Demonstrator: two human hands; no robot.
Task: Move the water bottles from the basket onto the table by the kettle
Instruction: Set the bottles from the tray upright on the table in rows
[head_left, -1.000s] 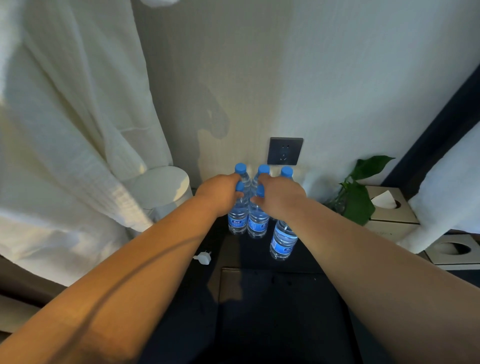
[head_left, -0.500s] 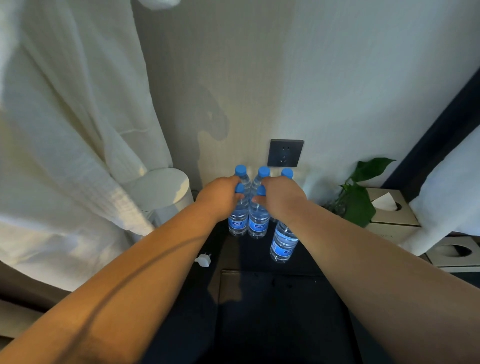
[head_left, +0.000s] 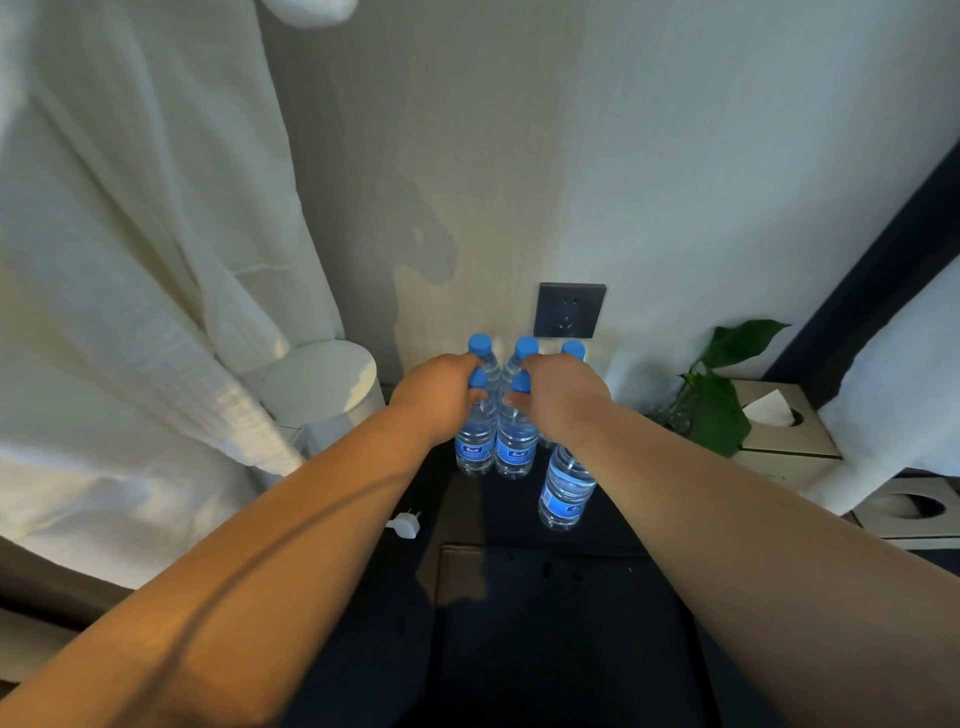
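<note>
Both arms are stretched out over the dark table, and each hand is wrapped around the neck of a bottle. The left hand has its fingers curled tight just under a blue cap, clamped on the left front bottle. The right hand does the same on the right front bottle, fingertips pinching in below the cap. The two bottles stand upright, side by side and touching, bases on the tabletop.

They're clear plastic, ribbed, filled with water, each with a blue label around the middle and a bright blue cap. Behind them three more caps poke up against the wall, the back bottles standing in a row. One more, the near bottle, stands alone on the table under the right forearm, just beside the pair.

To the left sits a white round kettle, close to the bottles, with a white plug lying loose on the table. A dark wall socket is mounted just above the caps. White fabric hangs on the left. On the right, a green plant and a tissue box.
</note>
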